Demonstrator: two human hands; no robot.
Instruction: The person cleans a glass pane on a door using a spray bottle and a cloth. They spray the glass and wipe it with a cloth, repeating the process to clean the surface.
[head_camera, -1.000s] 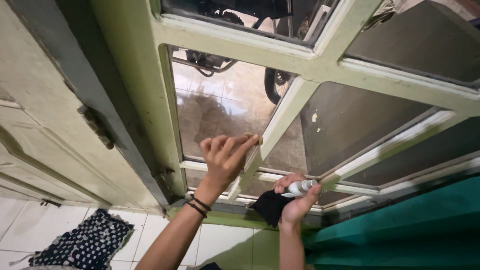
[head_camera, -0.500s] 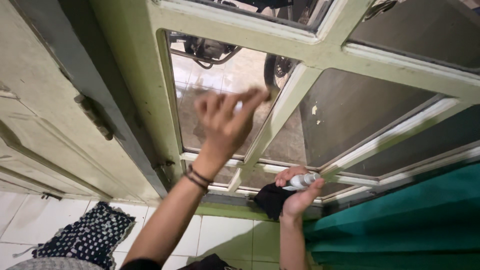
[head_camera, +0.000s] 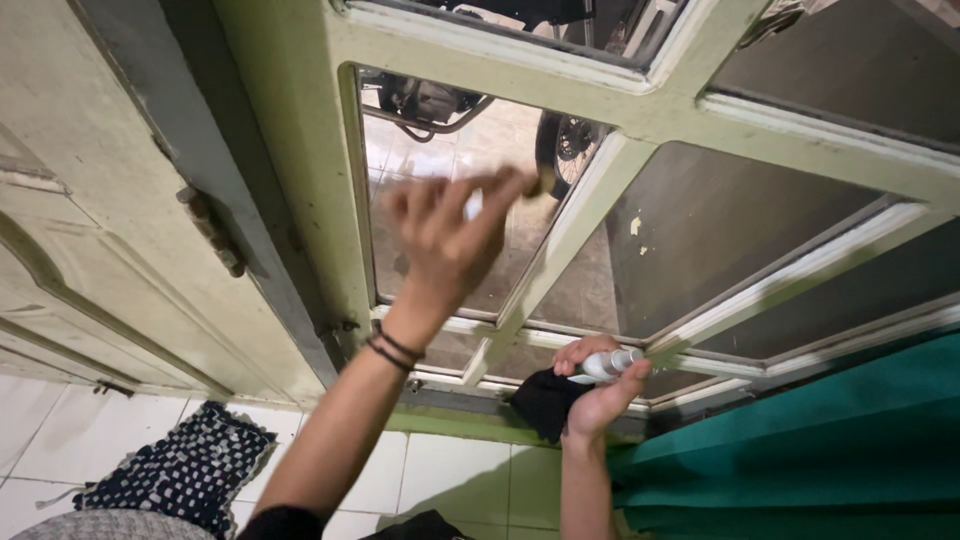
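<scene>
Nearest, a dark blue and white woven floor mat (head_camera: 170, 470) lies on the white floor tiles at lower left, and a teal cloth (head_camera: 800, 450) fills the lower right. Above them the right hand (head_camera: 598, 395) closes around a small white plastic bottle (head_camera: 606, 365) and a crumpled black rag (head_camera: 548, 403), resting at the bottom rail of the pale green wooden window frame (head_camera: 640, 110). Higher, the left hand (head_camera: 445, 240), blurred, presses a small tan pad-like object (head_camera: 543, 182) against the glass pane (head_camera: 440, 175) beside the frame's diagonal bar, fingertips pinching it. Beyond the glass stands a motorcycle wheel (head_camera: 565, 145).
</scene>
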